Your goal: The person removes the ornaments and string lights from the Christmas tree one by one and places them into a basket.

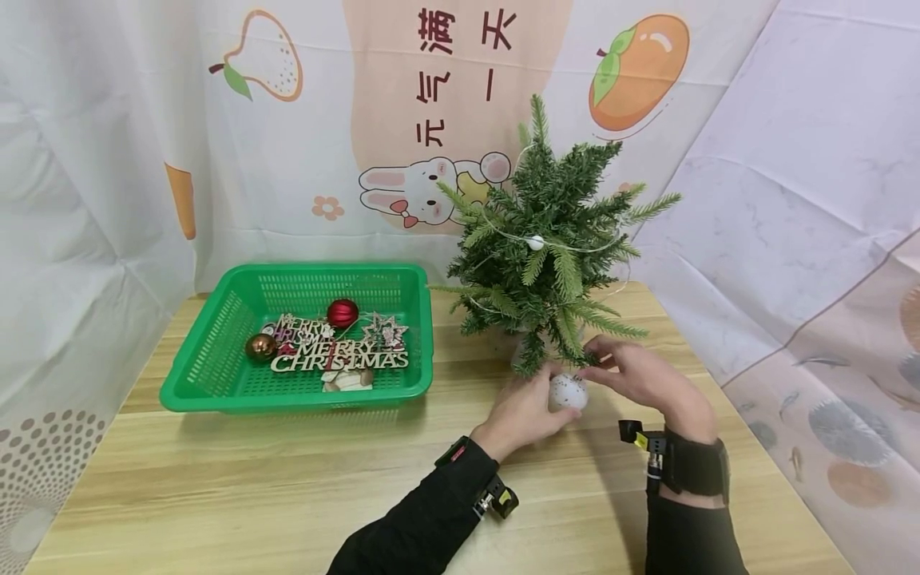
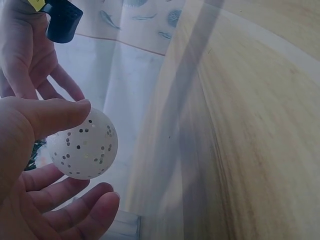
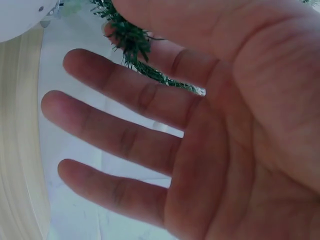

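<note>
One white bauble (image 1: 568, 394): just below the lower branches of the tree (image 1: 549, 200), over the counter (image 1: 302, 479); whether it touches the counter, you cannot tell.
Left hand (image 1: 521, 407): your thumb lies across the bauble with fingers beneath, pinching it, while the ring and little fingers stay off. A smooth ball on so few fingertips could slip out if you squeeze unevenly.
Right hand (image 1: 643, 379): thumb and index finger appear to pinch a branch tip (image 3: 130, 37); your other three fingers are spread and hold nothing. Should that light pinch slacken, the branch could spring away or knock the bauble.
Tree: its foot is mostly screened, so judge its steadiness with care; a hard tug on the branch could tip it.
Light string (image 1: 535, 243): draped round the branches, it could snag your fingers or the right wrist camera (image 1: 632, 432) if you reach deeper.
Counter: flat, with no raised lip in view, so a dropped bauble could roll off.
Green basket (image 1: 298, 402): well apart on your left, probably the least worry.
</note>
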The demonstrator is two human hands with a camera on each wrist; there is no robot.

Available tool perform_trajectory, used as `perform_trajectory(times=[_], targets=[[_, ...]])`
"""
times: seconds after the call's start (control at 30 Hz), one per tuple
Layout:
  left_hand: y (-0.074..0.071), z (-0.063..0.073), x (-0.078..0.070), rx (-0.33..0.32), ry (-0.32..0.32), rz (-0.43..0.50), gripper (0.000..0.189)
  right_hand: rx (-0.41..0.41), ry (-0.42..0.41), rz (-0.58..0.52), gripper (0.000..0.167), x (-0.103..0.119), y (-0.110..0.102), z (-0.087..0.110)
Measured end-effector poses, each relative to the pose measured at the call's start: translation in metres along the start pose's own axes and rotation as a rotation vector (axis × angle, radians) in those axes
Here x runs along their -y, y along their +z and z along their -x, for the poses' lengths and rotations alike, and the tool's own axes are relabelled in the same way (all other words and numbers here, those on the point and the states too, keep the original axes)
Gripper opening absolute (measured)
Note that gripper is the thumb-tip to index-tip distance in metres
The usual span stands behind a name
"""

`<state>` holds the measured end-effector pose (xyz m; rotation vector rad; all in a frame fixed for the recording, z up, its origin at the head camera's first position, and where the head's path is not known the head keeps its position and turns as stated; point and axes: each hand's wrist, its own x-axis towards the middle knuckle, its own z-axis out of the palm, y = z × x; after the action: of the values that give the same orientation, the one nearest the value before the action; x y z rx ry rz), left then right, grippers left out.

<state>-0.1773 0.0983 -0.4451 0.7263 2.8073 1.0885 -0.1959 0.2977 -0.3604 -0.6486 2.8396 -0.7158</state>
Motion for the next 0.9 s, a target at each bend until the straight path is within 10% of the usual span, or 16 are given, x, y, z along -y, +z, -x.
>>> perform_trajectory(times=[0.9], targets=[[-0.0009, 0.0007, -0.0016, 0.007, -0.005, -0.064, 0.070, 0.134, 0.153, 0.058, 0.052, -0.0019, 0.0019, -0.0024]])
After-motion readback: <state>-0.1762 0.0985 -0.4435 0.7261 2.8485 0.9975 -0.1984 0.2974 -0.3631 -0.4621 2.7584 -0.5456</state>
